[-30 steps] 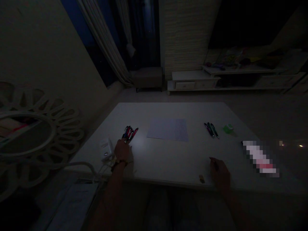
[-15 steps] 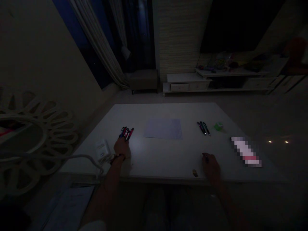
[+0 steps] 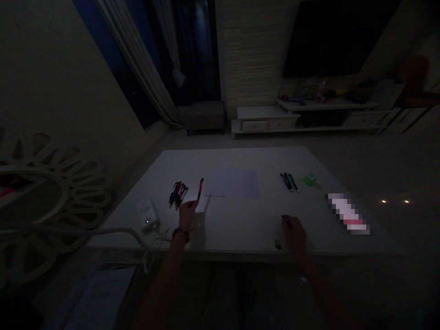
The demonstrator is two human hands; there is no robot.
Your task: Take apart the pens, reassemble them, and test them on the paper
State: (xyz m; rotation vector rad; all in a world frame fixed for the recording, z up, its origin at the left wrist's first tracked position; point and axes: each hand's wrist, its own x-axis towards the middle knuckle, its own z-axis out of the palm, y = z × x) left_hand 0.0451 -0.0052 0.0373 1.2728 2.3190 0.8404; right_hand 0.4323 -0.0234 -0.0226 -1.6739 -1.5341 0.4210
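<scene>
A red and dark pen (image 3: 200, 188) stands up from the fingers of my left hand (image 3: 187, 214), which is closed on its lower end above the white table. Just left of that hand lies a group of several pens (image 3: 178, 194). Over the right part of the table, my right hand (image 3: 294, 233) is curled with fingertips pinched; a small dark shape shows there, too dim to make out. Beside it, near the front edge, lies a small dark and yellowish object (image 3: 277, 244). A written sheet of paper (image 3: 232, 183) lies flat between the hands, farther back.
Three pens (image 3: 289, 182) lie at the right, next to a green object (image 3: 310, 179). A blurred-out flat item (image 3: 348, 213) is near the right edge. At left sit a white box (image 3: 147, 214) and a cable (image 3: 117, 229). The table (image 3: 237, 229) is dimly lit.
My left hand has come away from the pen group, moving right with the red pen now lifted in it. My right hand has shifted slightly left in view.
</scene>
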